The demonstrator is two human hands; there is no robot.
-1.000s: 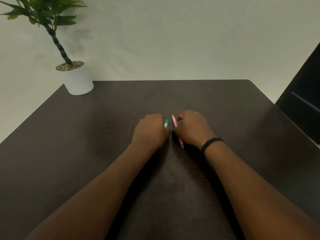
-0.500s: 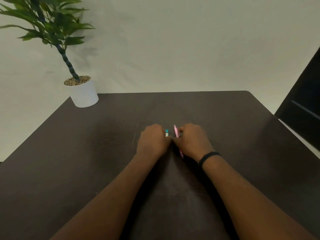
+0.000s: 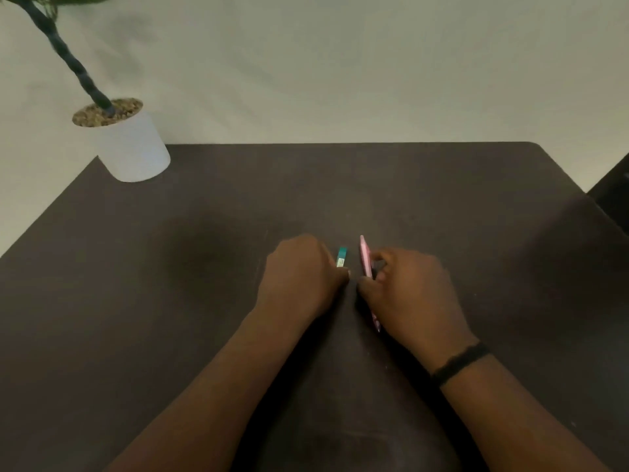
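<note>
Both hands rest near the middle of a dark brown table (image 3: pixel 170 301). My left hand (image 3: pixel 299 274) is curled into a fist and holds a small teal and white object (image 3: pixel 341 257), whose end sticks out past the knuckles. My right hand (image 3: pixel 408 294), with a black band on its wrist, grips a pink pen (image 3: pixel 365 257). The pen's top points away from me and its tip shows below the hand. The two hands are a small gap apart.
A white pot (image 3: pixel 132 148) with a green plant stands at the table's far left corner. A pale wall rises behind the table. A dark object (image 3: pixel 612 195) lies beyond the table's right edge.
The hands have drawn slightly apart, so a gap shows between the teal object and the pink pen. The camera has tilted, shifting the view of the plant and table.
</note>
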